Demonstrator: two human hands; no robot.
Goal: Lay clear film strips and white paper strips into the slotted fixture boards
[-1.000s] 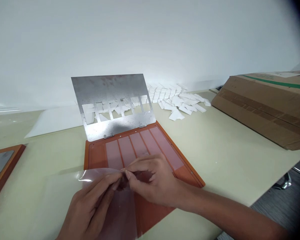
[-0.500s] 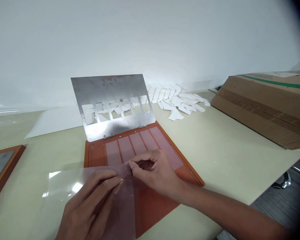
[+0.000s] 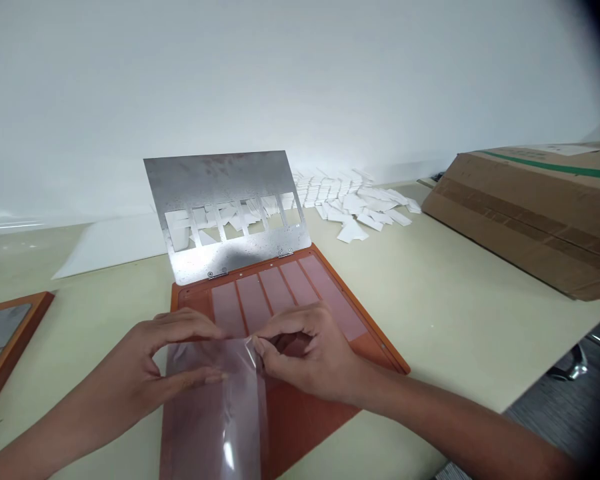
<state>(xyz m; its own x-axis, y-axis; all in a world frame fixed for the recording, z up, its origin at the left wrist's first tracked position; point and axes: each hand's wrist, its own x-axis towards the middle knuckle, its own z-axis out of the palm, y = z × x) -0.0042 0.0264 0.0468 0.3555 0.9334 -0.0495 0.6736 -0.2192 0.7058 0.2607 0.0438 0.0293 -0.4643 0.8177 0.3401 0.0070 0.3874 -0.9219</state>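
A person's left hand (image 3: 130,357) and right hand (image 3: 310,357) work low in the frame, at bottom centre, over a sheet of clear plastic film (image 3: 215,410). The film hangs from its upper edge near the middle of the lower frame and lies over the near part of an orange tray (image 3: 193,310), its glossy surface catching a bright streak of light. The right hand's fingers curl inward, with the thumb and forefinger pinched closed on the film's upper corner. The left hand's fingers arch over the film's upper left edge, and the thumb reaches across the sheet, apart from the fingertips; whether they grip the film, I cannot tell.

Five pink rectangular strips (image 3: 275,293) sit side by side in the tray, just above the film. A metal stencil plate (image 3: 225,183) with a row of five window cutouts stands tilted up, hinged to the tray's far edge. Behind it, at upper centre, lies a scattered pile of white paper cards (image 3: 353,200). A cardboard box (image 3: 523,220) with a green stripe lies on the table (image 3: 455,333) at right, and a second orange tray (image 3: 10,333) sits at the left edge of the frame
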